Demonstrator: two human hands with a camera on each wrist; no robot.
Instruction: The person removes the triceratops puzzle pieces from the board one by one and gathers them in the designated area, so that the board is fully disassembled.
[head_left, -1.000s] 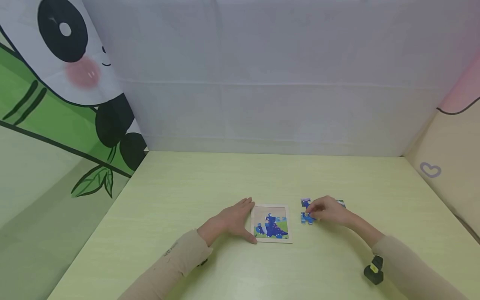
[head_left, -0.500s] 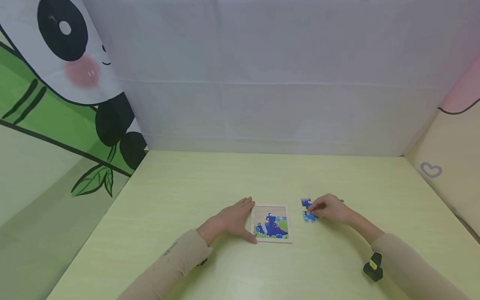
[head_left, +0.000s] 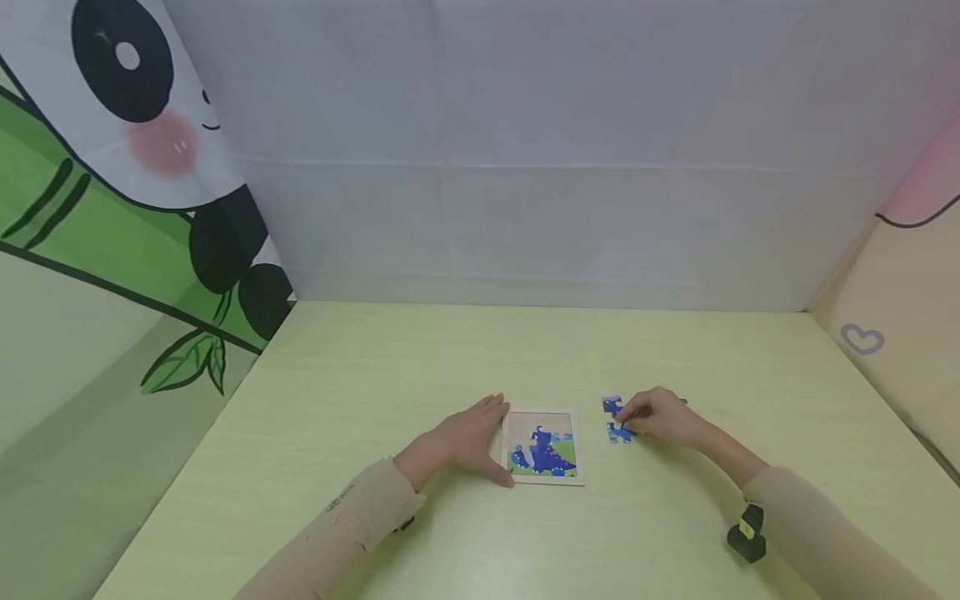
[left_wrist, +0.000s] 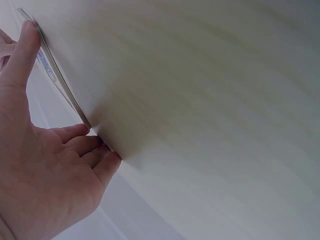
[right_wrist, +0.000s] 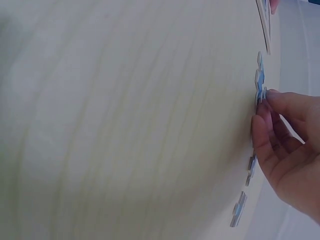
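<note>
A square wooden puzzle frame (head_left: 543, 481) lies flat on the table, a blue dinosaur picture (head_left: 551, 456) filling its lower part; bare board shows above. My left hand (head_left: 468, 433) holds the frame at its left side, thumb by the near corner and fingers by the far one. To the right of the frame, my right hand (head_left: 660, 417) pinches a small jigsaw piece (right_wrist: 265, 93) between thumb and fingers, close above other pieces. A blue piece (head_left: 612, 405) and another blue piece (head_left: 619, 433) lie beside those fingertips. The held piece's picture is hidden.
In the right wrist view more loose pieces (right_wrist: 240, 209) lie flat under and beyond the right hand. The pale yellow table (head_left: 420, 350) meets a white cloth wall (head_left: 525, 225) at the back. A printed panda panel stands at the left.
My right fingers have shifted slightly, and the blue piece beneath them has slid a little right and away from me. The left hand and the frame have stayed put.
</note>
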